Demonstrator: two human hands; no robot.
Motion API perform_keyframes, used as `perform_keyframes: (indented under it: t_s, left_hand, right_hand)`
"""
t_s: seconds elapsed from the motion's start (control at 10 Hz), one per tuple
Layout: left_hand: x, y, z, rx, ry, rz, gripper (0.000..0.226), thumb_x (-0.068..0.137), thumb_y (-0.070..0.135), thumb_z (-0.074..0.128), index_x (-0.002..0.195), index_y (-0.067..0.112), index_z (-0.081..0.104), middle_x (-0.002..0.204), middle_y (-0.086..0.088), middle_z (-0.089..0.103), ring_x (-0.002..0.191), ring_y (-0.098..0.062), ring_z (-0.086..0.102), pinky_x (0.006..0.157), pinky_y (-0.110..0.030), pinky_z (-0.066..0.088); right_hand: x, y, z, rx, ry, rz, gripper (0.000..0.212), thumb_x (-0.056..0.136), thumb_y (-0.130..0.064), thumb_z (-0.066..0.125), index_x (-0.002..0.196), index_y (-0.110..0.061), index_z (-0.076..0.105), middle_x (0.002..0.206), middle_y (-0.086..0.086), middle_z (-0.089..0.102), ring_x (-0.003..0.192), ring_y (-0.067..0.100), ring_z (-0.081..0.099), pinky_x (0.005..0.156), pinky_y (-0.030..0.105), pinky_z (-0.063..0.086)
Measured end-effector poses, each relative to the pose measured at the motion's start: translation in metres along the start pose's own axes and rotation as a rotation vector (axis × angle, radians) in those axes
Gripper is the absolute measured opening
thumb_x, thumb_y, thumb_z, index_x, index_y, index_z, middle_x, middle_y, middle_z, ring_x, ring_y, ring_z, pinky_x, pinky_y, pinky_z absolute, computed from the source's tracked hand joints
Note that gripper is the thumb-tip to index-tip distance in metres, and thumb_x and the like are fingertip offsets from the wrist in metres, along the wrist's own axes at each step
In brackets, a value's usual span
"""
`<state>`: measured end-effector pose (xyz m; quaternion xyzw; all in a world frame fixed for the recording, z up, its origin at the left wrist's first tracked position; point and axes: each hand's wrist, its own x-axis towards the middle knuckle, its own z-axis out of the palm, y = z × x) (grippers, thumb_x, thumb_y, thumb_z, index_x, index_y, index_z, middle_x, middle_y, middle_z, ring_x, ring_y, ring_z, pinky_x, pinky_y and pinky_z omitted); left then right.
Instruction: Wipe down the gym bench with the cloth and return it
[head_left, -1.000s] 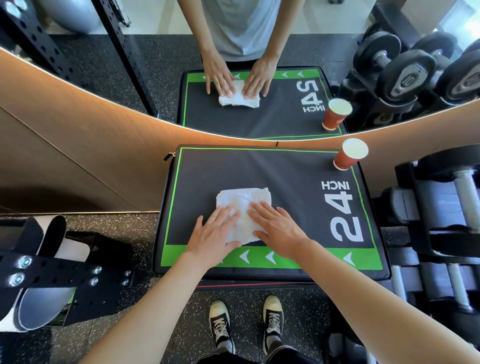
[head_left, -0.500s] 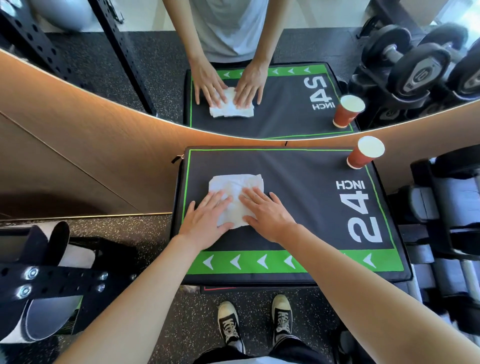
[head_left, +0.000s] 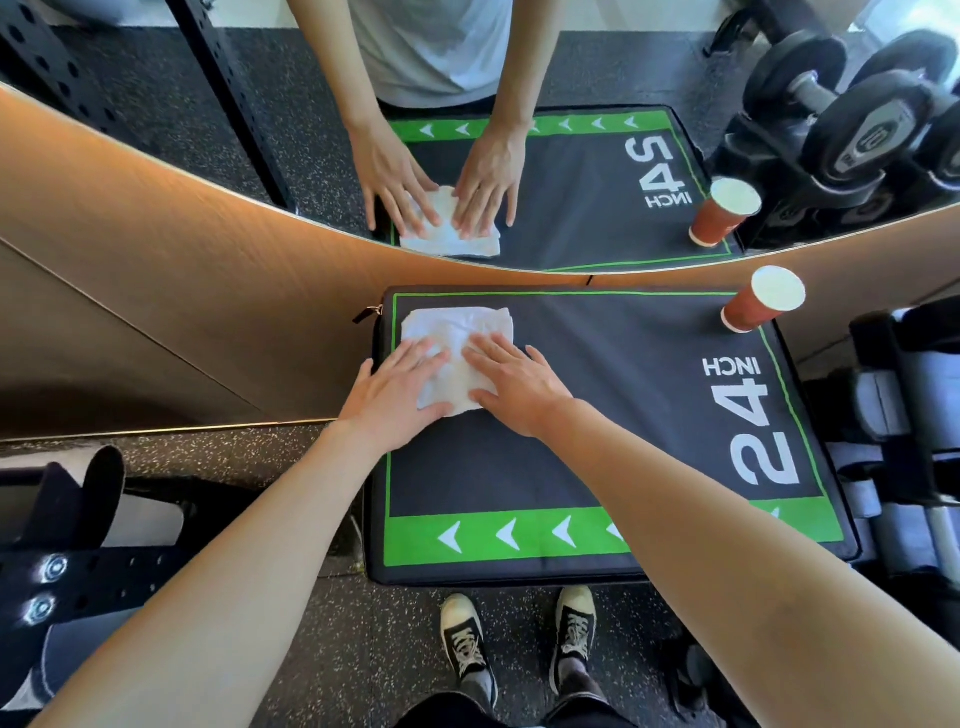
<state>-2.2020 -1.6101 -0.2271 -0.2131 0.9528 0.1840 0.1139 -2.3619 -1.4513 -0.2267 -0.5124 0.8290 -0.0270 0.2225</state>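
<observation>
A black padded bench top (head_left: 597, 415) with green borders and white "24 INCH" print stands in front of me against a mirrored wall. A folded white cloth (head_left: 457, 332) lies on its far left corner. My left hand (head_left: 395, 389) presses flat on the cloth's left part, fingers straight. My right hand (head_left: 519, 384) presses flat on its right part, fingers spread. Both hands lie side by side, and the cloth's near edge is partly hidden under them.
A red paper cup (head_left: 761, 306) stands on the bench's far right corner. Dumbbells on a rack (head_left: 909, 405) sit to the right. A black perforated frame with a pad (head_left: 67, 545) is at the left. The mirror (head_left: 519, 130) repeats the scene; my shoes (head_left: 519, 639) stand below.
Both hands have pushed the cloth away from me and to the left, from near the bench's front middle to its far left corner.
</observation>
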Motion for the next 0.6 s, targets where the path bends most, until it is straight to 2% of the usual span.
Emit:
perform_keyframes:
  t_s: [0.4, 0.5, 0.6]
  left_hand:
    - [0.012, -0.012, -0.006, -0.089, -0.029, -0.039, 0.077, 0.098, 0.060, 0.061, 0.163, 0.046, 0.022, 0.175, 0.017, 0.006, 0.161, -0.008, -0.004, 0.126, -0.063, 0.015]
    - [0.004, 0.005, -0.009, -0.092, -0.002, -0.115, 0.073, 0.101, 0.050, 0.061, 0.163, 0.043, 0.024, 0.175, 0.011, 0.006, 0.162, -0.014, -0.001, 0.127, -0.062, 0.011]
    - [-0.020, 0.022, 0.002, -0.121, 0.136, -0.144, 0.072, 0.102, 0.041, 0.062, 0.164, 0.035, 0.026, 0.175, 0.005, 0.012, 0.161, -0.019, 0.008, 0.125, -0.064, 0.017]
  right_hand:
    - [0.011, -0.016, -0.011, -0.070, -0.039, 0.021, 0.064, 0.110, -0.044, 0.040, 0.165, -0.030, 0.012, 0.174, -0.009, 0.000, 0.160, 0.018, 0.000, 0.126, 0.055, 0.015]
    - [0.003, -0.022, -0.011, -0.060, -0.052, 0.046, 0.063, 0.110, -0.038, 0.041, 0.165, -0.026, 0.012, 0.174, -0.005, 0.001, 0.160, 0.019, 0.002, 0.125, 0.056, 0.015]
    - [-0.013, -0.026, -0.011, -0.030, -0.011, 0.048, 0.063, 0.109, -0.036, 0.045, 0.164, -0.023, 0.017, 0.173, -0.001, 0.007, 0.159, 0.020, 0.005, 0.125, 0.055, 0.014]
